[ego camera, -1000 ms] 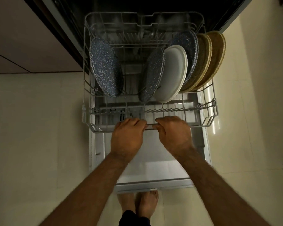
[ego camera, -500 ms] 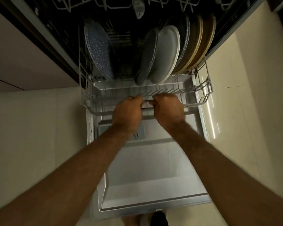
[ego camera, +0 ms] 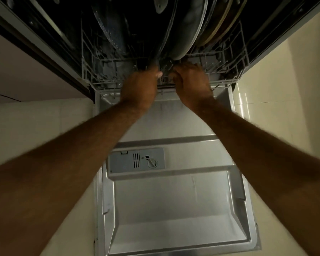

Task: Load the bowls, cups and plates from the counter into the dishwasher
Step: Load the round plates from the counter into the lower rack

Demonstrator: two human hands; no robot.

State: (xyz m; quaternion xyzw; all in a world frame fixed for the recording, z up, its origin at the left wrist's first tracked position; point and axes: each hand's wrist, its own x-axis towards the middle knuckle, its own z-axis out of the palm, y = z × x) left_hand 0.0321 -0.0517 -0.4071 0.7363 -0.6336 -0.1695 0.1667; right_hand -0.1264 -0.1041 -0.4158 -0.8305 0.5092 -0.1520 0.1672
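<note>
At the mouth of the dishwasher [ego camera: 59,34], your left hand [ego camera: 140,85] and right hand [ego camera: 191,83] curl round the lower rack's [ego camera: 92,78] front rail.
Plates [ego camera: 186,32] stand inside it, nearly home; next, likely, release and lift the door [ego camera: 174,218].

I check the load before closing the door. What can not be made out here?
Head view only:
- Plates: tops cut by the upper edge; dark tub hides their count.
- Left hand and right hand: fingertips blurred, curled into the lower rack.
- Detergent dispenser: markings too small.
- Counter, bowls, cups: outside the frame.
</note>
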